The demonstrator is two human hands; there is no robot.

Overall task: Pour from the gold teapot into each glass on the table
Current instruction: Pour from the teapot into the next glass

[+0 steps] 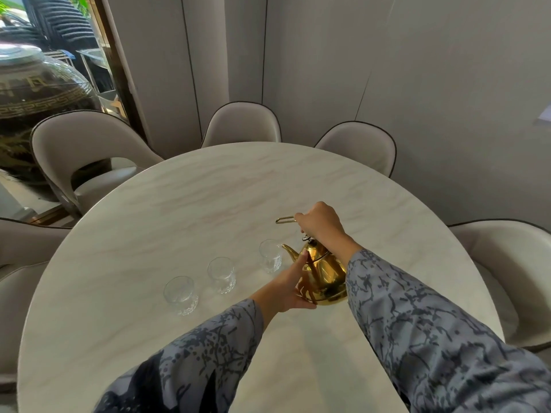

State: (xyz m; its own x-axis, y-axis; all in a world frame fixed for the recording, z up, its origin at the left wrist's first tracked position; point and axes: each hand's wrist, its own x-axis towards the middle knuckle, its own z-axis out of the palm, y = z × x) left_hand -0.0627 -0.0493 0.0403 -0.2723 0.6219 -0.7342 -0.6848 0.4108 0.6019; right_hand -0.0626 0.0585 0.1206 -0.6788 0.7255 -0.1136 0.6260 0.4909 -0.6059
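The gold teapot [323,277] was held above the round marble table [179,204], tilted toward the left, its curved spout [289,251] reaching the rim of the right-hand glass [270,256]; whether anything was running from the spout I could not tell. The right hand [320,223] was closed in a fist around the thin gold handle [284,220], which stuck out to the left of the knuckles above the pot; the dark knob of the lid [308,239] showed just under that hand. The left hand [287,289] was cupped under and against the near side of the pot's belly, its fingers [301,260] pressed together and laid up along the metal, the longest one reaching near the base of the spout.

Three clear glasses stood upright on the table in a slanting row; the middle glass [222,275] was near the right-hand one, and the left glass [181,295] stood nearest the person, each a little apart from its neighbour. Both looked empty, though the clear glass made that hard to judge. Both arms wore loose grey sleeves [417,317] with a dark branching print; pale upholstered chairs [241,123] with dark piping ringed the far edge of the table, and a large dark jar [38,93] with a gold key pattern stood behind the chairs on the left.
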